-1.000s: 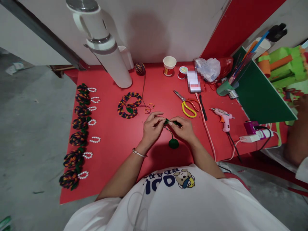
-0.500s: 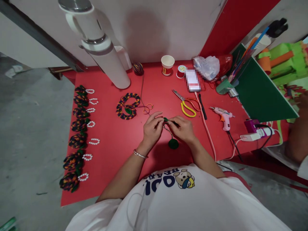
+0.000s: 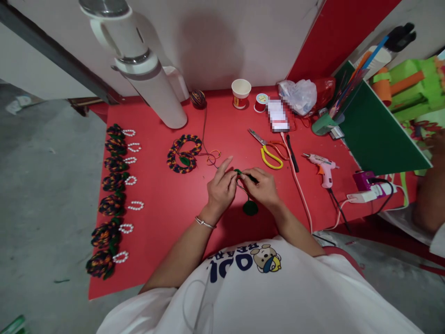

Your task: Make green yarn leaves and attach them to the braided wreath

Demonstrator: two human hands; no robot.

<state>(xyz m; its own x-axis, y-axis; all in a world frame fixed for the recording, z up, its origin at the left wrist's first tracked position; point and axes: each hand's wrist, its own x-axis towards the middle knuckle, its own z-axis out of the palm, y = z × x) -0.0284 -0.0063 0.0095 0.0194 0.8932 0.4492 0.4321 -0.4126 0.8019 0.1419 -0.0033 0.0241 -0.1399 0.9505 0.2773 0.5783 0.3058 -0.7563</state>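
My left hand [image 3: 221, 189] pinches a small green crochet piece [image 3: 238, 171] between thumb and fingers, its forefinger raised. Yarn [image 3: 206, 132] runs from a multicoloured ball [image 3: 198, 99] to this hand. My right hand [image 3: 263, 186] is closed around a dark-handled crochet hook [image 3: 253, 179], whose tip is at the green piece and hidden by the fingers. Below the hands, a round dark green piece [image 3: 250, 208] hangs or lies at the end of a thin green strand. To the left lies a coiled multicoloured braid [image 3: 184, 153] with a green leaf-like piece.
Several yarn bundles [image 3: 111, 204] with bead loops [image 3: 136, 205] line the left table edge. A tall flask [image 3: 153, 88] and paper cup [image 3: 240, 94] stand at the back. Yellow-handled scissors [image 3: 271, 157], a phone [image 3: 278, 115] and a pink glue gun [image 3: 325, 169] lie right. Another person's arm [image 3: 433, 190] shows far right.
My left forefinger has lifted higher, away from the work. The right hand has shifted slightly and shows more of the hook's dark handle. The view has moved a little.
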